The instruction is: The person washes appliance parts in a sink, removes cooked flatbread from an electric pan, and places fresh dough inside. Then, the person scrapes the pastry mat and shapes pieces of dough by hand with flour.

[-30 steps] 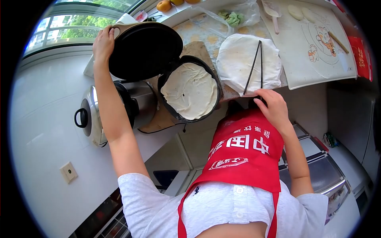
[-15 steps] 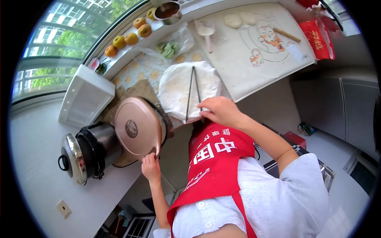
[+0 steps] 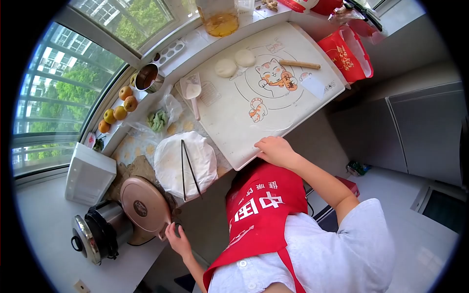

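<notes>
My left hand (image 3: 179, 240) has its fingers apart, close beside the handle of a rose-gold pan (image 3: 139, 207) that shows a round emblem on its upward face. Whether a fingertip touches the handle is unclear. My right hand (image 3: 277, 150) is at the near edge of a white kneading mat (image 3: 222, 132) printed with a cartoon cat, thumb and fingers slightly apart. On the left, two dark chopsticks (image 3: 184, 168) lie in a V across a round thing covered with white cloth (image 3: 166, 163). Two pale dough rounds (image 3: 225, 68) and a rolling pin (image 3: 300, 64) rest on the mat.
A scoop (image 3: 191, 91) holding white powder lies on the mat's left side. Beside the pan stand a pressure cooker (image 3: 105, 227) and a white foam box (image 3: 90, 173). Fruit (image 3: 119, 113), a metal pot (image 3: 148, 78) and a jar (image 3: 220, 22) line the sill. A red bag (image 3: 344, 53) stands right.
My right hand has left the chopsticks and moved right to the mat's edge. My left hand has loosened from the pan handle, its fingers now spread. The view has turned toward the mat.
</notes>
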